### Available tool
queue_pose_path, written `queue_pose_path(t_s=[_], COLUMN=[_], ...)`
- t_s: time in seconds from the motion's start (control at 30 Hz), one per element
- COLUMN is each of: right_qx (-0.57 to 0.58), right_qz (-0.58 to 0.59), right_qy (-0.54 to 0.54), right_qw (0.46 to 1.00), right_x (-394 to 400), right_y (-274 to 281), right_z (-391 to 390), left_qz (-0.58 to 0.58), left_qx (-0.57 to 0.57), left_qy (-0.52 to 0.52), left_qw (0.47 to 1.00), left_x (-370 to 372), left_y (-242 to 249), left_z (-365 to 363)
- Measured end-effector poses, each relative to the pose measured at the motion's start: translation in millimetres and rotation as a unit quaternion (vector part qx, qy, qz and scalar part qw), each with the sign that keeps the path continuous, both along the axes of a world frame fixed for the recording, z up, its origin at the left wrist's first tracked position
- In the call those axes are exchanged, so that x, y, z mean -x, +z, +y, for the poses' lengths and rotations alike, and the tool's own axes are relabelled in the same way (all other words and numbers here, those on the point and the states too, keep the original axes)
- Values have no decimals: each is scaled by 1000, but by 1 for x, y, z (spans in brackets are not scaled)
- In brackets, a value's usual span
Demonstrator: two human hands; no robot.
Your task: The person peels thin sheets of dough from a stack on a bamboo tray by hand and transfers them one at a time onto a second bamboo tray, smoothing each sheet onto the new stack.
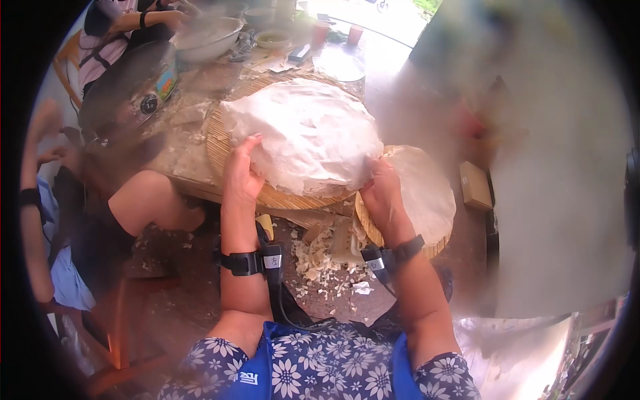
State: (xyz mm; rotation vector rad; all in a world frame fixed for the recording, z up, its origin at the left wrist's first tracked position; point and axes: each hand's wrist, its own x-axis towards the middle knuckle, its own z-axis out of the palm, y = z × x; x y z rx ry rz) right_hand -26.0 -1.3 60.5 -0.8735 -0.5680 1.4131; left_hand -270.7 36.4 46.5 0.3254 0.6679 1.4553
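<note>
Stack of thin white wrapper sheets (pixel 303 133): papery, matte, wrinkled on top, roughly round w/ ragged, flaky edges. It lies on a round woven bamboo tray (pixel 220 150), tan, ribbed w/ fine strips, which sits on the flour-dusted table (pixel 177 160).

Left hand (pixel 241 175) is at the stack's near-left edge, fingers curled and pinching the sheet rim, thumb up against the top layer. Right hand (pixel 381 190) is at the near-right edge, fingers bent and gripping the rim there; fingertips are hidden under the sheets. So the stack sits between the 2 hands, spreading away beyond the fingertips. Both wrists carry black straps w/ small sensor units.

Just right of the right-hand fingers, a 2nd round tray (pixel 437 248) holds another pale, smooth sheet disc (pixel 423 190), partly tucked below the 1st tray. Below the wrists, white torn scraps (pixel 320 261) litter the reddish floor, crumbly and irregular.

Far beyond the fingertips: a metal bowl (pixel 213 41), shiny, and a dark round cooker (pixel 130 83). Another person's arm (pixel 133 21) reaches near the bowl; a bare knee (pixel 150 197) shows left of the left hand.
</note>
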Motion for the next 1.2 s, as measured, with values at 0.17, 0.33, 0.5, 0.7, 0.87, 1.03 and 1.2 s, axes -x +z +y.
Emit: queue_pose_path(t_s=[0.17,0.33,0.5,0.7,0.87,1.03,1.2], right_qx=[-131,-281,-325,-153,-172,-360,-206], right_qz=[-71,-279,-264,-232,-250,-514,-224], right_qy=[68,67,35,-24,-30,-150,-128], right_qw=[986,916,907,960,952,764,944], right_x=[-11,-9,-30,-77,-101,-159,-229], right_y=[36,109,93,-4,5,61,134], right_z=[56,88,67,29,29,36,19], left_qz=[-13,-128,-141,-20,-16,41,20], left_qx=[13,-125,-106,112,40,-11,-131], left_qy=[47,16,-31,-27,-44,-118,-170], left_qw=[999,984,984,993,998,992,976], left_x=[0,-4,-28,-61,-80,-129,-214], left_y=[-7,12,8,-11,3,45,103], left_z=[17,34,25,2,-1,45,50])
